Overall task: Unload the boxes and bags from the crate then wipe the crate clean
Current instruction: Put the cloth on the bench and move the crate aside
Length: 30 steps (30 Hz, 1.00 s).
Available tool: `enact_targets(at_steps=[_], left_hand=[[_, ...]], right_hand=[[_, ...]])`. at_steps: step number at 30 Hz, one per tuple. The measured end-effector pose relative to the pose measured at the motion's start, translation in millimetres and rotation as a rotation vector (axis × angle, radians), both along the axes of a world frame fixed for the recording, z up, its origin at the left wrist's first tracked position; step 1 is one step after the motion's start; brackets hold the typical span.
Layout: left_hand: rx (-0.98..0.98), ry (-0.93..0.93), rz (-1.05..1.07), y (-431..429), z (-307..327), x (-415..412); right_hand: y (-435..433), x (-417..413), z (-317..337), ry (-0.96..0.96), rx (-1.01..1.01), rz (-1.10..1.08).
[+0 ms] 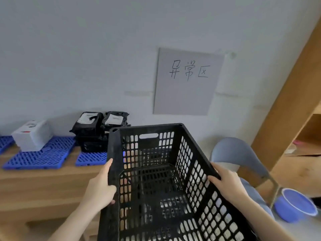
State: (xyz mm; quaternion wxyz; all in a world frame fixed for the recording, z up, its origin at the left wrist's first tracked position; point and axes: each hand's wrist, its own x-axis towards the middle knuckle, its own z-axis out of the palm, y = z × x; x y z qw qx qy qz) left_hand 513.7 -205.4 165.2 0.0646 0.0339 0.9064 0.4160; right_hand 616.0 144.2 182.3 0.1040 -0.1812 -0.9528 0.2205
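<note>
Black plastic crate (pixel 156 180), empty, is held tilted between both hands: left hand (pixel 99 186) has its grip clamped on the left rim, right hand (pixel 227 183) on the right. Black bags (pixel 97 129) and what looks like a white box (pixel 33 135) sit on blue mats (pixel 43 155) on the wooden worktop (pixel 43 185).

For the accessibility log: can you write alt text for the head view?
Two bare hands, left hand and right hand, grip the side rims of an empty black crate. Behind it, black bags and a white box sit on blue mats.
</note>
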Motion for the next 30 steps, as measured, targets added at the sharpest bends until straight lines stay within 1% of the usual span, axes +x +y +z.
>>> enact_targets(at_steps=[6,11,16,23,30], left_hand=[[-0.004,-0.026,-0.130,68.5,-4.7,-24.8],[-0.008,-0.031,-0.140,106.2,-16.5,-63.6],[-0.025,-0.060,-0.112,130.6,-36.1,-126.8],[-0.044,-0.102,-0.049,161.3,-75.3,-241.8],[-0.072,-0.168,-0.012,187.4,-117.9,-328.6]], right_hand=[[55.3,16.6,-8.9,0.020,-0.030,-0.100],[87.6,-17.9,-20.7,0.019,-0.066,-0.108],[117.2,-91.4,-40.4,0.009,-0.066,-0.081],[158.9,-227.1,-81.6,-0.044,-0.087,-0.057],[186.7,-328.0,-131.0,-0.100,-0.129,-0.106]])
